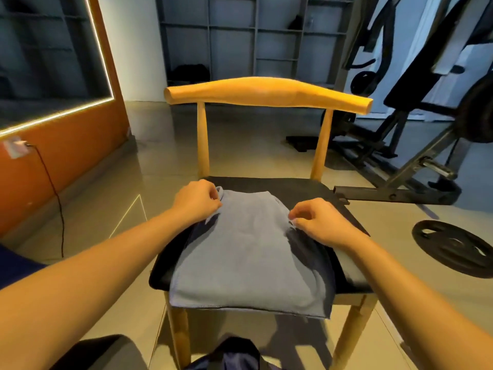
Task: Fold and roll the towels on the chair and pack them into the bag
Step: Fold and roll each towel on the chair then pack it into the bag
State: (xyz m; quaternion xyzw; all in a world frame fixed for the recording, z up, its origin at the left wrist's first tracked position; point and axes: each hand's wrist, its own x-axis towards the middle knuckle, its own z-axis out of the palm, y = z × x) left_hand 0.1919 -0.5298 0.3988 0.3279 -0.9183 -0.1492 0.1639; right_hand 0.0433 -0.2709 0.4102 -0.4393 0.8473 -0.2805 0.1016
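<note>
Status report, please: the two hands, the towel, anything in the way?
Left hand pinches grey towel, far-left edge; right hand pinches far-right edge. Towel spread on chair seat, not yet rolled. Nothing on top of it.

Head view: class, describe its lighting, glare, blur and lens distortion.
Head view: warm, dim indoor light; the glowing white light strip bows from wide-angle distortion and reflects as a thin line on the glossy beige tiled floor; the grey-blue cloth towel looks slightly soft.
</note>
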